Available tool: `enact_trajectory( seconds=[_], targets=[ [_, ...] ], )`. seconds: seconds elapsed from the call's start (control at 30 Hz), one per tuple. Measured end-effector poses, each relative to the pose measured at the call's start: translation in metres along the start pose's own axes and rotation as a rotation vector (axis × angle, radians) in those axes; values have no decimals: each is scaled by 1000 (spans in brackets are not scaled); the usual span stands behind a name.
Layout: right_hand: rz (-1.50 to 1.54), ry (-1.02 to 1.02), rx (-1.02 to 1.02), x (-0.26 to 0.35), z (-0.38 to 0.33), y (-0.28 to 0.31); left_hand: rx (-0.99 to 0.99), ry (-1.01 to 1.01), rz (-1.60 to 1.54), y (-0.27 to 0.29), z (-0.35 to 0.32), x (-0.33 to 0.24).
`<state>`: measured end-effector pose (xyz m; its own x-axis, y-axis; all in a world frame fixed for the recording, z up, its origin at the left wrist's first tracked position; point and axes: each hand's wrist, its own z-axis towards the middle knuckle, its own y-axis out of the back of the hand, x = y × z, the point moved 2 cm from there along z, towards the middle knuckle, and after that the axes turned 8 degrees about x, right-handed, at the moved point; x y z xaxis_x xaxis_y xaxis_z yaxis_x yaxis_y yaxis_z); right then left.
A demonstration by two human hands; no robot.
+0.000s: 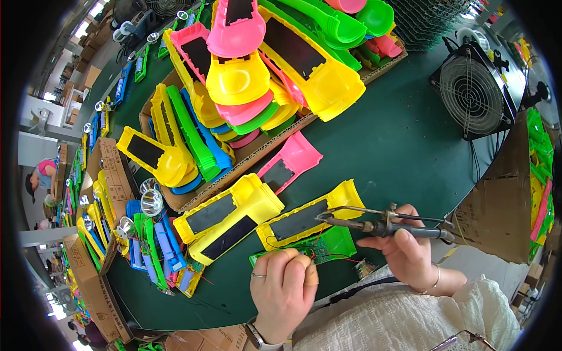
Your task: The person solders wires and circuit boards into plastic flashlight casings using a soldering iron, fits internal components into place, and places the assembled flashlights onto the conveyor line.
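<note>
Green circuit board (293,250) with thin red wires lies on the dark green tabletop (404,152), just below a yellow plastic torch shell (310,215). Left hand (284,289), fingers curled, pinches the board's near edge. Further right, the right hand (410,248) is closed around a black-handled soldering iron (380,226), tip over the shell. Beyond stands a black wire-guard fan (471,90).

This is a factory assembly line. A long green tabletop (398,146) carries cardboard trays (246,161) heaped with bright plastic torch shells (234,76), reflector cups (151,202), a soldering iron (386,227), a circuit board (304,250) and a wire-guarded fan (471,90).
</note>
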<state>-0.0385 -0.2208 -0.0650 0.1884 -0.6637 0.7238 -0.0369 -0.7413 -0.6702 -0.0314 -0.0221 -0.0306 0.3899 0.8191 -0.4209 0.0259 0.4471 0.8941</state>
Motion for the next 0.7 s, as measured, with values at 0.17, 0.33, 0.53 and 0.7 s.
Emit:
enact_trajectory(
  seconds=[0.17, 0.33, 0.53, 0.7],
  targets=[
    [169, -43, 25, -9, -3, -2, -56, -89, -24, 0, 0, 11],
    [174, -26, 53, -10, -3, -3, 29, -65, -178, 14, 1, 16],
    [85, -40, 50, 5, 0, -1, 91, -318, 392, 53, -55, 35],
    [71, -15, 80, 4, 3, 7, 285, -444, 456, 36, -58, 23]
  ],
)
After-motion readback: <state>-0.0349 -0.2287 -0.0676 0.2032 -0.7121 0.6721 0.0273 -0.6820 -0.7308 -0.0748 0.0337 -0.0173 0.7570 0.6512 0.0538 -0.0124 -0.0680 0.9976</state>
